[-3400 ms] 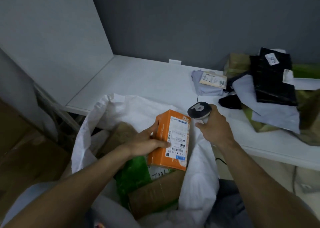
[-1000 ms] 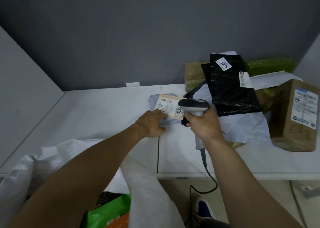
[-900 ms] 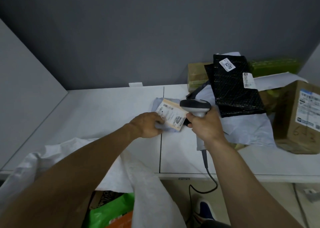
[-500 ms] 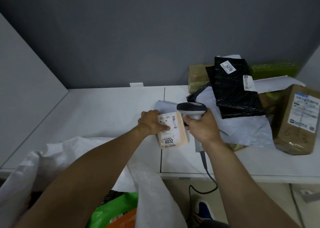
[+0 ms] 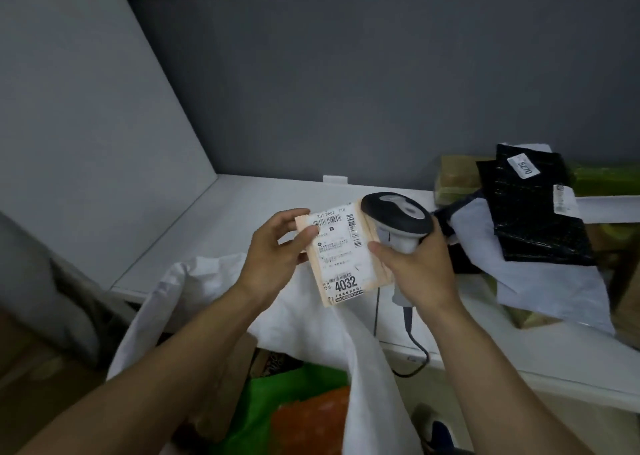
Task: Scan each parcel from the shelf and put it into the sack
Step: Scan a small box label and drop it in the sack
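We see one tan parcel [image 5: 341, 250] pinched in left hand [image 5: 273, 252]; one barcode scanner [image 5: 398, 215] gripped in right hand [image 5: 417, 269] beside it; one white sack [image 5: 311, 323] below both hands.

This is looking like a courier parcel depot. Labelled parcels [image 5: 533, 226] are lying heaped on a white shelf [image 5: 239, 208] at right, with a corded barcode scanner [image 5: 398, 215] mid-frame and a sack [image 5: 304, 323] gaping below.
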